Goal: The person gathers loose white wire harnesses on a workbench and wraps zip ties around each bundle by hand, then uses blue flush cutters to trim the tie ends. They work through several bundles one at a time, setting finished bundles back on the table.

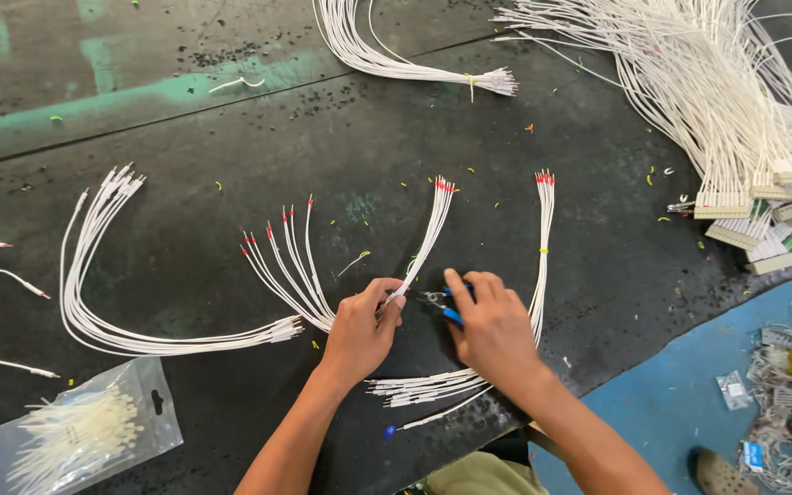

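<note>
Where the frame cuts off at six o'clock, both forearms enter, the elbows out of view. At seven o'clock lies a clear plastic bag of pale cable ties (80,431) on the dark worn rubber work mat (185,183). Just past centre, the left hand (362,332) pinches the lower end of a thin bundle of white wires with red-tipped ends (426,238), which runs up toward twelve o'clock. Touching distance to its right, the right hand (492,328) is curled around small blue-handled cutting pliers (442,304); the handles are mostly hidden under the fingers, and whether the tips touch the wires cannot be made out. Beneath that wrist a loose sheaf of white wires (423,387) fans toward seven o'clock, partly covered. At nine o'clock a long looped white wire bundle (93,275) curves across the mat. At two o'clock a large heap of white wire harnesses with cream plastic connector blocks (735,119) runs out of frame. At twelve o'clock a tied white wire bunch (396,55) is also cut off.
</note>
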